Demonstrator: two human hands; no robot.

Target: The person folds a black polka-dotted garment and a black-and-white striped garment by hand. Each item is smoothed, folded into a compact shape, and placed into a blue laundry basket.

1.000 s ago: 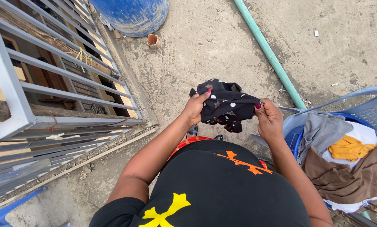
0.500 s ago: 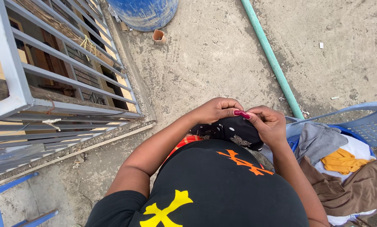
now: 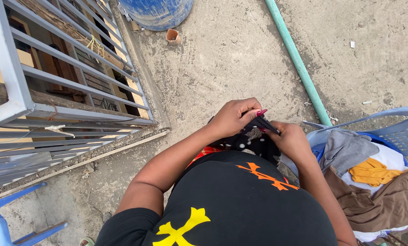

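1. The left hand [image 3: 233, 117] is curled over the top of a black cloth with white dots [image 3: 254, 141], fingers pressed together in a closed grip on its upper edge, close to the person's body.
2. The right hand [image 3: 291, 140] meets it from the other side; its thumb and fingertips pinch the same edge of the cloth, so the two hands touch across the fabric.
3. The cloth hangs bunched between the hands and the front of the black shirt with orange and yellow marks [image 3: 240, 205]; most of it is hidden behind the wrists.
4. Just beside the right forearm stands a blue plastic basket [image 3: 402, 132] heaped with laundry: a grey piece [image 3: 345, 148], a yellow piece [image 3: 372, 171] and a brown piece [image 3: 381, 205], with white cloth beneath them.
5. A green pipe [image 3: 295, 59] runs slantwise over the sandy ground [image 3: 231, 64] from the top of the view down to the basket's rim.
6. To the left, a grey metal grille [image 3: 63, 82] leans over a dark opening, well apart from the hands.
7. A blue barrel [image 3: 158, 11] stands at the top edge, with a small broken clay-coloured pot [image 3: 173, 36] just beside it.
8. A light blue plastic chair [image 3: 8, 221] shows at the lower left corner.
9. Nothing lies between the hands and the basket.
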